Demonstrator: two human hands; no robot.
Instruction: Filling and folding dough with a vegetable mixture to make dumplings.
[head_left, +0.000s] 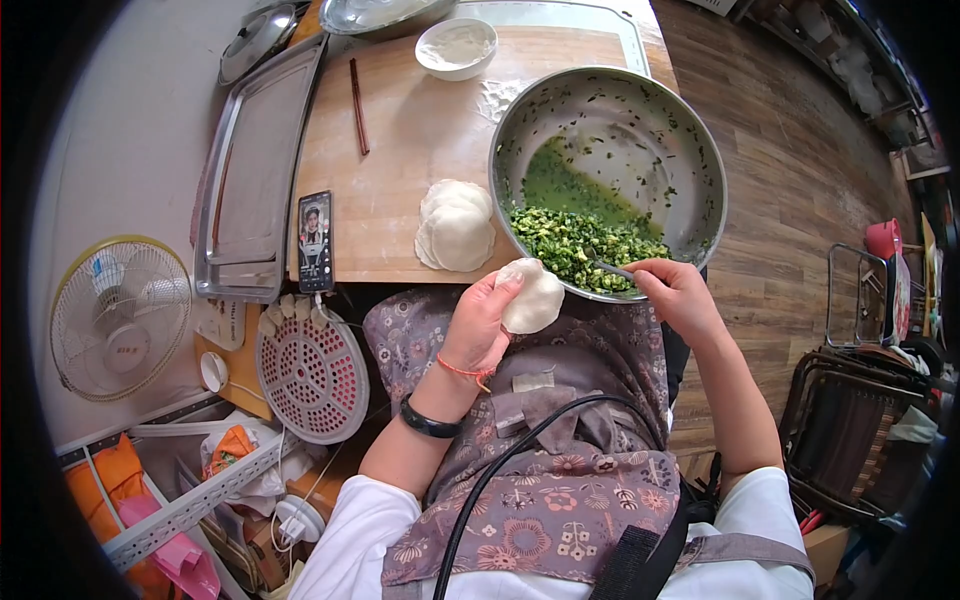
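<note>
A round dough wrapper (534, 298) lies in my left hand (480, 315), its edge pinched under the thumb. My right hand (673, 294) grips the handle of a metal spoon (612, 268), whose bowl is sunk in chopped green filling (559, 241). That filling is heaped on the near side of a large steel basin (686, 150), with green liquid pooled behind it. Left of the basin, a stack of dough wrappers (454, 226) rests on the wooden board (390, 202). The spoon's tip is hidden by the filling.
Brown chopsticks (359, 109) and a white bowl of flour (457, 46) sit farther back. A phone (315, 240) stands at the board's left edge beside a metal tray (262, 157). Several dumplings (289, 311) rest on a perforated round rack (315, 375), below left. An electric fan (120, 319) is farther left.
</note>
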